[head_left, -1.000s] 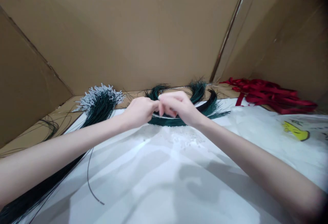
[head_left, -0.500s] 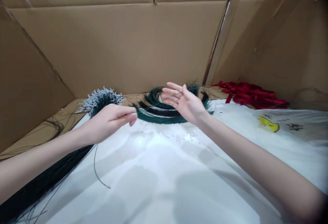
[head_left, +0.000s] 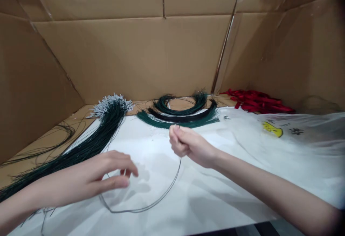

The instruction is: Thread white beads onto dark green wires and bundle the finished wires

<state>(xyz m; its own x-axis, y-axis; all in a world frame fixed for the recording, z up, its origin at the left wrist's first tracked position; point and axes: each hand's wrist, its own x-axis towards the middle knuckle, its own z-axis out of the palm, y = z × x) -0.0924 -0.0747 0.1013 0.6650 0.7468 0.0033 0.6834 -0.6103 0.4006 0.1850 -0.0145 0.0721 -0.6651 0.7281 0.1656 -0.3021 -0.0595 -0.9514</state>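
Observation:
My right hand [head_left: 190, 143] is closed on the end of a thin dark wire [head_left: 161, 196], which hangs from the fist and curves leftward in a loop over the white sheet [head_left: 151, 225]. My left hand [head_left: 113, 171] is open above the sheet, fingers bent and apart, with the wire passing below and behind it. Beyond the left hand lies a long bundle of dark green wires [head_left: 88, 144] topped with pale grey-white beaded tips [head_left: 111, 104]. Curved bundles of green and black wire [head_left: 183, 119] lie past my right hand.
A heap of red ribbon [head_left: 260, 101] sits at the back right. In front of it spreads a clear plastic bag [head_left: 309, 131] with a yellow print. Loose dark wires [head_left: 61, 135] lie on cardboard at the left. Cardboard walls [head_left: 129, 56] enclose the back and sides.
My right hand has closed and come down nearer, now with the wire in it. My left hand has opened and lowered. The view has shifted slightly.

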